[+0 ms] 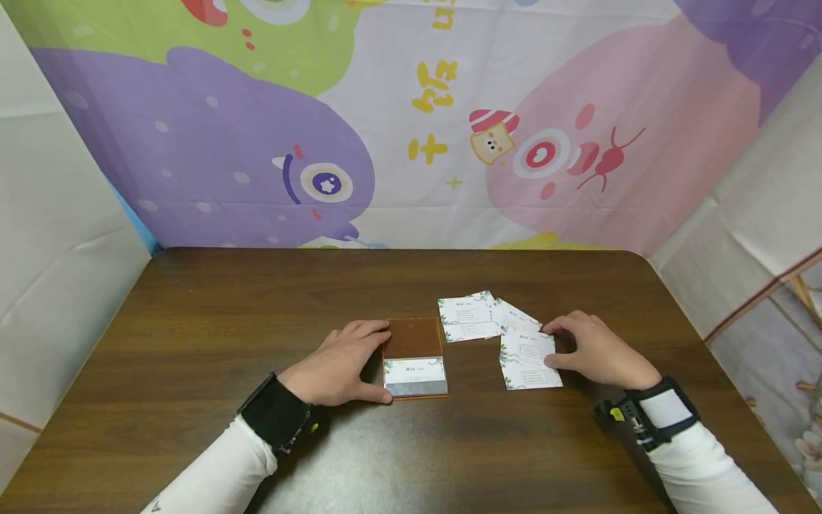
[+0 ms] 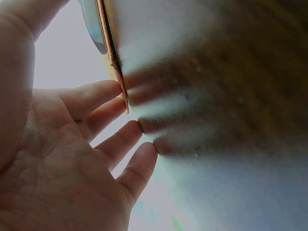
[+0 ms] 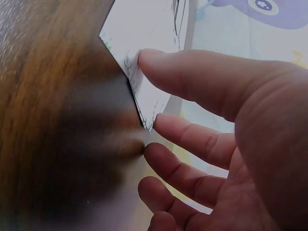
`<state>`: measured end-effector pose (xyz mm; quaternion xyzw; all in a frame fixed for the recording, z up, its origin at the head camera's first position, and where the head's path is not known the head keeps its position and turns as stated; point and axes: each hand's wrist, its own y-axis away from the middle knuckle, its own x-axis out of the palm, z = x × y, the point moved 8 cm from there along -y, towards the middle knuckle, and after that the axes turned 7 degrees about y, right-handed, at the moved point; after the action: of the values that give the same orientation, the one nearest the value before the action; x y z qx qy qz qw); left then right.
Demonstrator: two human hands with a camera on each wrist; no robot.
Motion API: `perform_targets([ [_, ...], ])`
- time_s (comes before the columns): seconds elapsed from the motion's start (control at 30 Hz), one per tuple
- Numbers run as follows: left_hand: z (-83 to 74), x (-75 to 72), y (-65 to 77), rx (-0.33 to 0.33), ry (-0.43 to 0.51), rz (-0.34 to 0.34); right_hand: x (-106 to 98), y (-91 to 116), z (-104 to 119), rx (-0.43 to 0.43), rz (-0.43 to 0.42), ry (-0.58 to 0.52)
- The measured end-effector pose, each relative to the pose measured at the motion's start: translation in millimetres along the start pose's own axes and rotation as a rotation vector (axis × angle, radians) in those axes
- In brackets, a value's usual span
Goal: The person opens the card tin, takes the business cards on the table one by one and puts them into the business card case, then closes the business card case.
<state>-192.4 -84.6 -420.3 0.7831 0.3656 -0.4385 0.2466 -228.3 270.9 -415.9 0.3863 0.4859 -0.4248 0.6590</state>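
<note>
A brown card holder lies opened out on the table, a printed white card showing in its lower pocket. My left hand rests at its left side, fingertips by the upper edge and thumb at the lower corner. In the left wrist view, extended fingers touch the brown edge. To the right, my right hand touches the nearer white cards. Its thumb lies on the card face in the right wrist view, and the index fingertip is by a corner.
More white cards with leafy corners lie overlapping behind, between the holder and my right hand. A dark wooden table runs back to a cartoon-printed cloth. White cloth panels stand at both sides.
</note>
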Motion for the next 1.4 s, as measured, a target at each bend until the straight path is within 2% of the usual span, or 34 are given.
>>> perform_targets([
  [0.23, 1.3, 1.1, -0.7, -0.007, -0.003, 0.007, 1, -1, -3, 0.027, -0.007, -0.026],
  [0.6, 0.0, 0.8, 0.5, -0.01, -0.004, 0.009, -5, 0, 1, 0.051, -0.033, -0.124],
  [1.0, 0.4, 0.2, 0.2, 0.001, -0.021, -0.001, -9, -3, 0, 0.019, -0.063, -0.174],
  [1.4, 0.0, 0.9, -0.2, 0.005, -0.019, 0.002, -23, -10, 17, -0.007, -0.092, -0.218],
])
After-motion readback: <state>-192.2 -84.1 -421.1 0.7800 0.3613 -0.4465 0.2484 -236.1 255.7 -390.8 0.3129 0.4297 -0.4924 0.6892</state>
